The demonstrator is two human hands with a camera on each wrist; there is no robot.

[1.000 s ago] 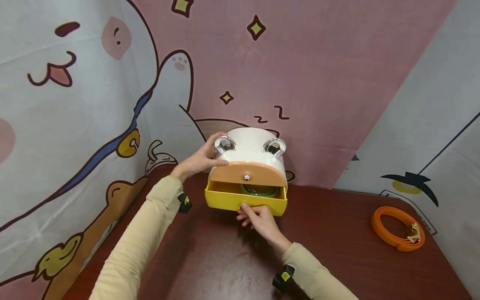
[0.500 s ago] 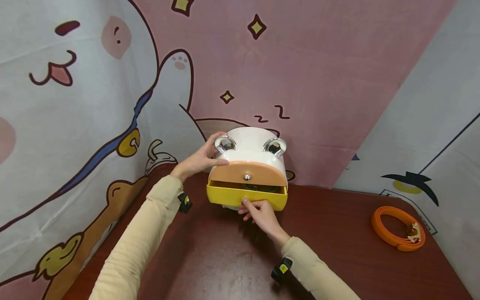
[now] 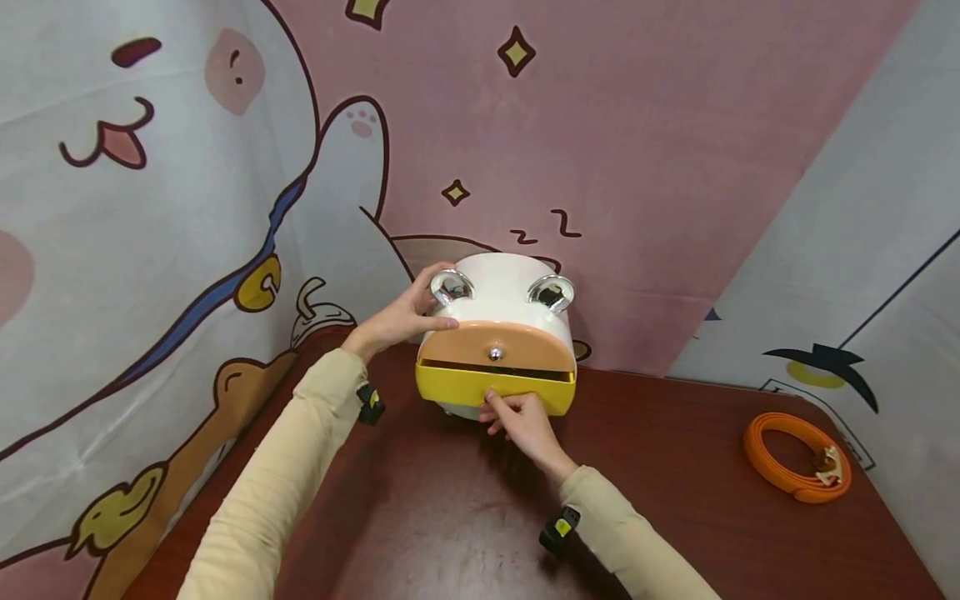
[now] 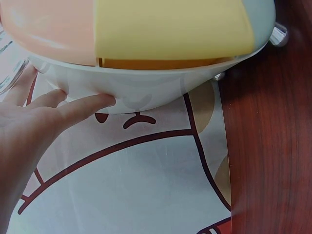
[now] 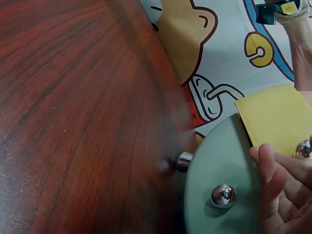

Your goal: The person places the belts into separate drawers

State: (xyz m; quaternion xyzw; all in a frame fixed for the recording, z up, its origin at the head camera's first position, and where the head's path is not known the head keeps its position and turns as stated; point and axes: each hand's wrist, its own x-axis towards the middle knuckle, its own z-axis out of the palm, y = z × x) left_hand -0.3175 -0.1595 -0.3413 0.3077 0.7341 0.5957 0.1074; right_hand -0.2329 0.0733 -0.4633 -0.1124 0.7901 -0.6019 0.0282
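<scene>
A small white rounded drawer cabinet [image 3: 498, 287] with two silver ring shapes on top stands on the table against the back cloth. Its upper orange drawer [image 3: 457, 346] is closed. Below it, the yellow drawer [image 3: 450, 385] sticks out a little, leaving a narrow dark gap at its top. My left hand [image 3: 401, 319] rests on the cabinet's upper left side, thumb on the front edge, fairly straight fingers touching the white shell. My right hand [image 3: 525, 425] pinches the yellow drawer's silver knob [image 5: 303, 148], thumb on top. A green lower drawer [image 5: 219, 161] with its own knob shows underneath.
A coiled orange belt [image 3: 768, 462] with a pale buckle lies at the right of the dark red wooden table [image 3: 420, 517]. Printed cartoon cloth [image 3: 600, 167] hangs behind and along the left side. Small silver feet support the cabinet.
The yellow drawer has slid inward with my right hand, and the green coil inside it is now hidden. My left hand stays in place on the cabinet.
</scene>
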